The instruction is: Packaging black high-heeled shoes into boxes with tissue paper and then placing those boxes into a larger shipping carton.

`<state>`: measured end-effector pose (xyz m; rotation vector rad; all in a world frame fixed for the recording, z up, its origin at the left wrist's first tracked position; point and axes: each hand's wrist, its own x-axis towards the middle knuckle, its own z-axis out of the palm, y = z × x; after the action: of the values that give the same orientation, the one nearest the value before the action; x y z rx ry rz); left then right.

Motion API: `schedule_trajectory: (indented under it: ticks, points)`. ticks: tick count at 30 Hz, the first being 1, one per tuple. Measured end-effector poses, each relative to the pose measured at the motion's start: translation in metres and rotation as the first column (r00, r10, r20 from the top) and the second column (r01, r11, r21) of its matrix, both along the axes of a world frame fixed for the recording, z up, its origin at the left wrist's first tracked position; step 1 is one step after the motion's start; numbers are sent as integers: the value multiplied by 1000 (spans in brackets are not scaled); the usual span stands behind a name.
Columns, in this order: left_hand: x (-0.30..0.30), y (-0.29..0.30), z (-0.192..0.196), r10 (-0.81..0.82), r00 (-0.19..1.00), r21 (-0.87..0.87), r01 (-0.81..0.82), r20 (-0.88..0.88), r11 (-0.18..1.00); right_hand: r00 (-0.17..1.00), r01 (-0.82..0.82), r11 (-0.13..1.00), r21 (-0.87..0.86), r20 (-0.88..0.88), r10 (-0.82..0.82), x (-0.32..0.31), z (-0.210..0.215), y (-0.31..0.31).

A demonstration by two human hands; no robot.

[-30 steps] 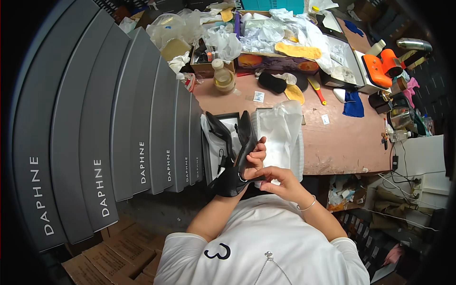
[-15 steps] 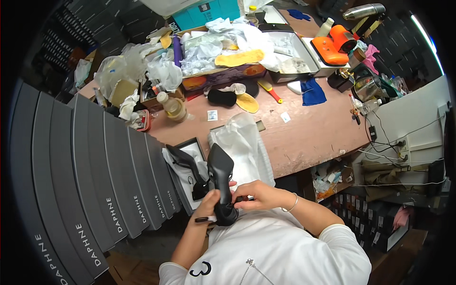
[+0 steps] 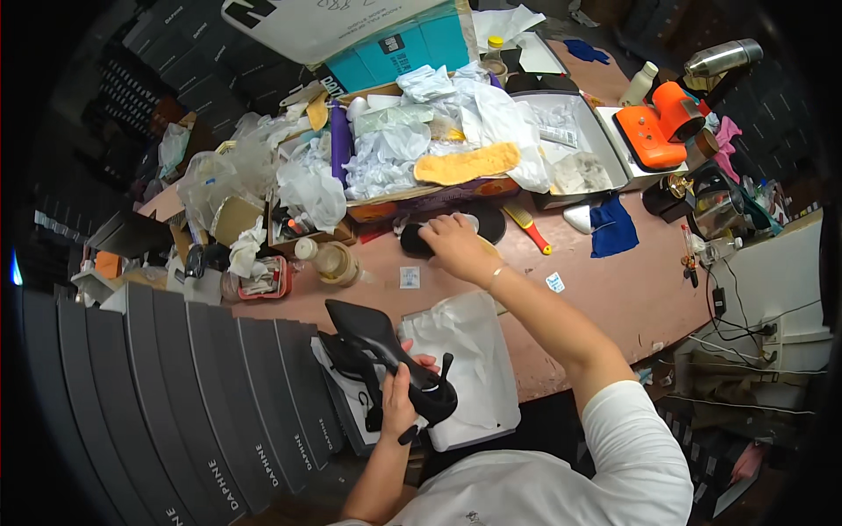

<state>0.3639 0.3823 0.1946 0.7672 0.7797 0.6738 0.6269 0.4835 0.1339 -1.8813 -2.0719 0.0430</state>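
Tabletop [image 3: 614, 298], pinkish-brown, runs across mid-frame w/ clutter piled at top. Row of grey shoe boxes [image 3: 219, 412] fills lower left. An open box w/ white tissue paper [image 3: 469, 368] sits lower centre. Left hand [image 3: 399, 399], grip closed round a black high-heeled shoe [image 3: 386, 351], holds it just above that box. Right hand [image 3: 456, 248] is stretched to upper centre, fingers curled onto a small black pad [image 3: 414, 241] on the tabletop; can't tell if it's lifted. Step looks like fetching the pad; next prob. needs bringing it to the shoe.
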Motion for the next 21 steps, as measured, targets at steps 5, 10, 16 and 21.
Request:
schedule_trajectory:
  ticks: [5,10,16,21]
  points:
    - [2,-7,-11,17,1000,-73,-16,11,997,990,100,962,-254,120,-72,-24,-61,38]
    - [-7,-1,-21,-30,999,-79,27,-27,996,684,-77,981,-176,-725,-76,-42,-20,18]
    - [5,14,-12,9,1000,-8,-9,12,1000,707,515,854,66,-596,-380,42,-2,-43]
    - [43,34,-10,107,993,-141,-113,-53,984,889,444,895,-48,-102,-447,84,-61,-80]
